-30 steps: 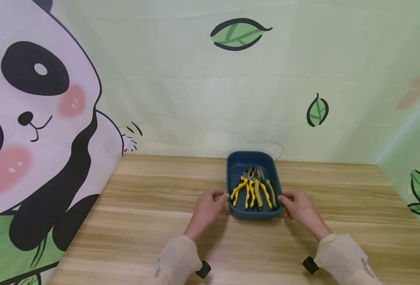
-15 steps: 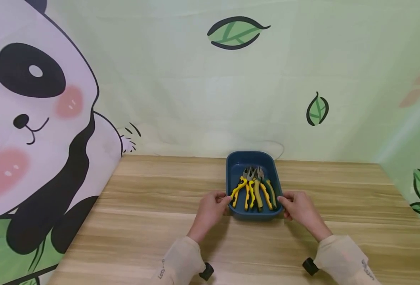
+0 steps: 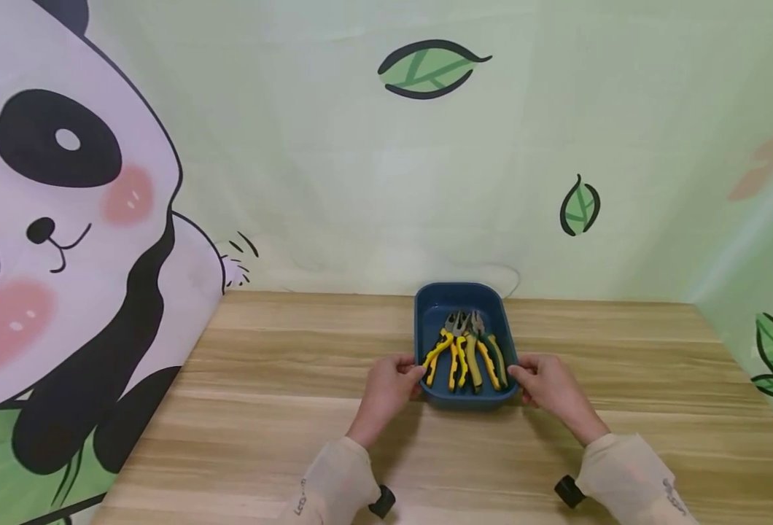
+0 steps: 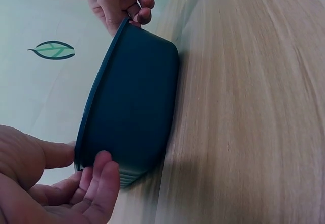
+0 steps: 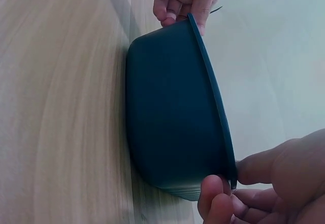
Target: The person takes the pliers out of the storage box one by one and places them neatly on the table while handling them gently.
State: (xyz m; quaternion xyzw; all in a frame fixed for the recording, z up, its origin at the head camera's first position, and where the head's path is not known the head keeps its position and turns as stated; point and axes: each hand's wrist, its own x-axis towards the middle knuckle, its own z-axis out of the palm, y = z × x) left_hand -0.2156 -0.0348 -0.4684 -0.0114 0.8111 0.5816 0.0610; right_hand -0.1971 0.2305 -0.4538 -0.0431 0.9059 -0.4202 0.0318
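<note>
A wood-grained table [image 3: 262,408] meets a pale green wall [image 3: 308,146] printed with leaves [image 3: 429,69] and, at left, a panda [image 3: 78,255]; the blue tray [image 3: 434,306] of pliers [image 3: 461,357] is near the table's far edge, midway across; left hand [image 3: 389,383] and right hand [image 3: 550,383] pinch its rim, one each side.

Blue tray [image 3: 469,400], wood-grained table [image 3: 281,372]
</note>
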